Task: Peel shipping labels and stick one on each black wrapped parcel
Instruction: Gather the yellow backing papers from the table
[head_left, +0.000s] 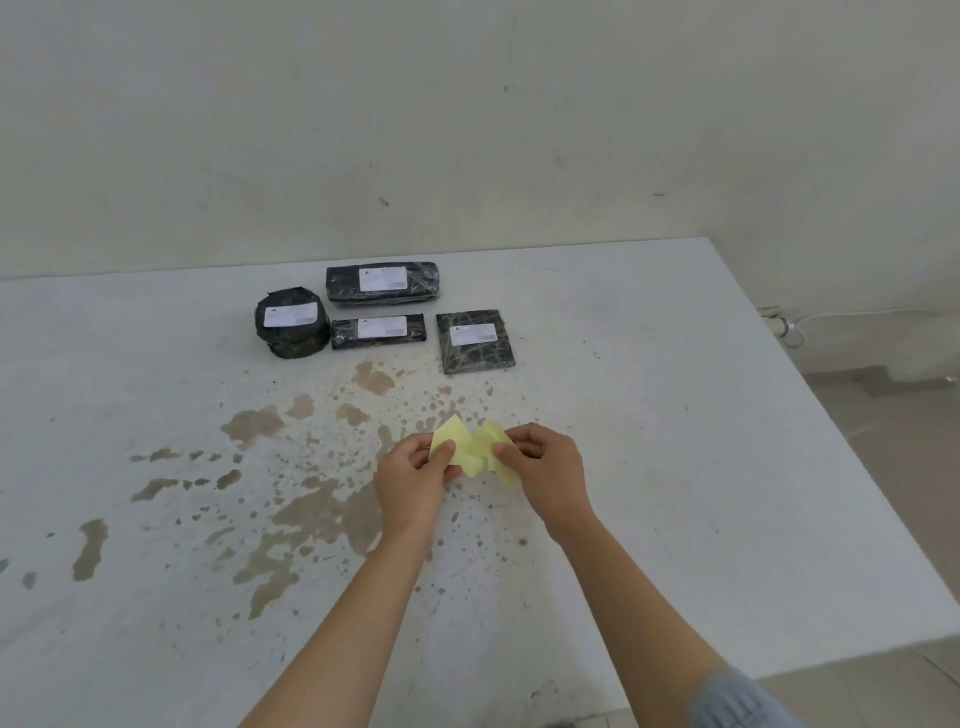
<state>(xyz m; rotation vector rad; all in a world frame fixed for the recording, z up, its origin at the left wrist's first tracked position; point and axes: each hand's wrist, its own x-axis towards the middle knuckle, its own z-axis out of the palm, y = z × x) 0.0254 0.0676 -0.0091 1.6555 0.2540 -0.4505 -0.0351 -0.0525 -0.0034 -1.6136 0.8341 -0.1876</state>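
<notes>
Head view: four black wrapped parcels (382, 317), each bearing a white label, lie at the stained white bench's (675, 415) far side. Left hand (415, 475) and right hand (545, 467), extended forward, pinch crumpled yellow backing paper (470, 449) above the bench's middle.

Black parcels with white labels on my stained white table.

I see four glossy black parcels (383, 283), each bearing a white label (383, 279) with faint grey print. The white table (675, 415) is blotched with brown patches. I hold pale yellow backing sheets (475, 449). The wall (467, 130) is off-white; my sleeve (737, 701) is light blue.
</notes>
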